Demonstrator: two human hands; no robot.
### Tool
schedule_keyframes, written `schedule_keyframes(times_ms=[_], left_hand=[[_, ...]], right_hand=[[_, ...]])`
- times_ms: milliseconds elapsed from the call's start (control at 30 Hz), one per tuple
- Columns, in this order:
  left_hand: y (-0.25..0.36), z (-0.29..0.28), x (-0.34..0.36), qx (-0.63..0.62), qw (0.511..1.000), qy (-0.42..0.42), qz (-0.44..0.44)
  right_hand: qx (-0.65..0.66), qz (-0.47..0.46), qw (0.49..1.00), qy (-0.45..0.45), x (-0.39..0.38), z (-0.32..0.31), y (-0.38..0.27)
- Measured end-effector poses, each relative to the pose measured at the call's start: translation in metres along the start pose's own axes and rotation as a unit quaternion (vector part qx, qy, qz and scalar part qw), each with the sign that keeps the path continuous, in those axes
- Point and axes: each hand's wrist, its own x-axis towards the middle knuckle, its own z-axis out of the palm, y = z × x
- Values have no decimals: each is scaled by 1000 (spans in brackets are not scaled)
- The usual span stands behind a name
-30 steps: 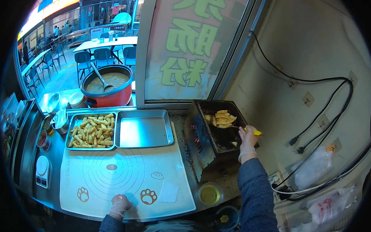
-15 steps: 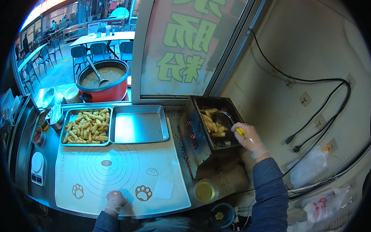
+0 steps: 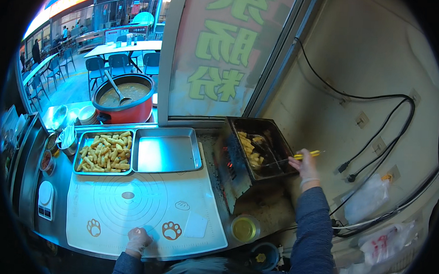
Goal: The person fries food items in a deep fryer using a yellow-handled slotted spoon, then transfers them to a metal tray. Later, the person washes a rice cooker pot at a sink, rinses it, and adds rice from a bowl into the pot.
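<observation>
Right of centre, the gloved right hand has its fingers clamped on a yellow-handled metal utensil at the black boxy fryer, whose golden sticks look unfinished, while the golden heap in the silver tray, centre-left, seems done, and the gloved left hand, fingers curled together, rests on the cream mat at lower left.

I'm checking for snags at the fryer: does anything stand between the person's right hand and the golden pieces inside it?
Only the right side of the fryer rim stands between the right hand and the golden pieces. The yellow-handled utensil in that hand extends over it; nothing else visible blocks the way.
</observation>
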Motion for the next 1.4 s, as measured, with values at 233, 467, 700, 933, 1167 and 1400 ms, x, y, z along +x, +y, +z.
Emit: schedule_keyframes(times_ms=[233, 467, 700, 933, 1167, 1400], left_hand=[[-2, 3, 2, 18, 1000, 7, 1], [-5, 10, 5, -7, 1000, 15, 1], [-4, 7, 4, 3, 1000, -4, -1], [0, 4, 3, 15, 1000, 1, -9], [1, 1, 3, 18, 1000, -6, -4], [3, -1, 4, 20, 1000, -17, -7]], right_hand=[[235, 9, 970, 65, 14, 39, 59], [309, 0, 937, 160, 18, 50, 60], [-81, -283, 953, -67, -11, 60, 56], [-429, -484, 706, -288, -79, 50, 8], [-485, -439, 711, -258, -73, 19, -37], [-267, -95, 948, -146, -23, 3, -53]])
